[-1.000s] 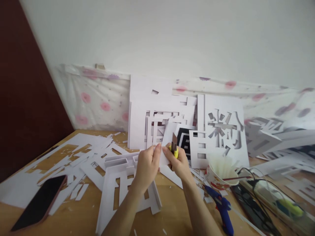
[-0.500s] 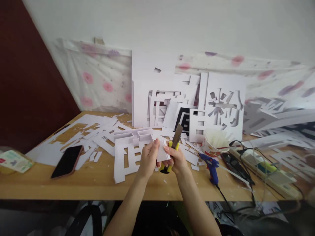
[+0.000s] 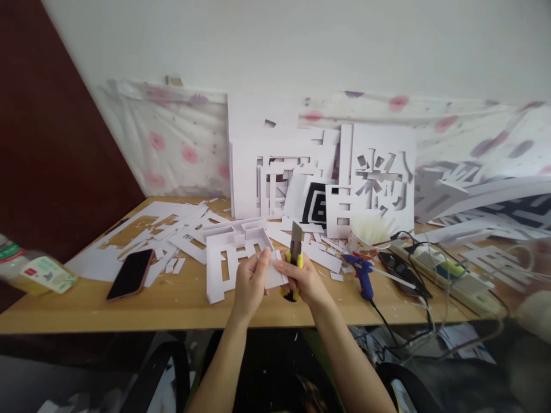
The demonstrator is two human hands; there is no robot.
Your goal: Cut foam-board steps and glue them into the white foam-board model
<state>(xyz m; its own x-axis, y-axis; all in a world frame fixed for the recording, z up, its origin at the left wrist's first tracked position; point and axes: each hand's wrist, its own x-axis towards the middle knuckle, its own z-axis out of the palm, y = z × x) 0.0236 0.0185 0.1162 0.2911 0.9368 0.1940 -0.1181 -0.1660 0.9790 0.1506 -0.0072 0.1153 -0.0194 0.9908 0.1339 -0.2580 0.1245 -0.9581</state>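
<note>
A small white foam-board piece point(image 3: 274, 277) is pinched between thumb and fingers of my left hand point(image 3: 251, 282). My right hand point(image 3: 306, 280) grips a yellow-and-black utility knife point(image 3: 296, 244), its blade pointing up and away from me. The right thumb and fingertips also touch the right edge of the small piece. Just behind and left of my hands lies a white board letter shape point(image 3: 214, 264) with cut-outs and upright strips along its far edge. My hands partly cover its right side.
White offcuts point(image 3: 172, 226) litter the table's left and middle. A phone point(image 3: 130, 274) and a bottle point(image 3: 41, 274) lie left. Right are a blue glue gun point(image 3: 364, 276), a tub of glue sticks point(image 3: 368, 235) and a power strip point(image 3: 445, 281) with tangled cords. Cut-out boards point(image 3: 252, 137) lean behind.
The view has shifted slightly. Both hands are a little further apart, and the small piece shows flatter between them. The knife stands more upright, still in my right hand.
</note>
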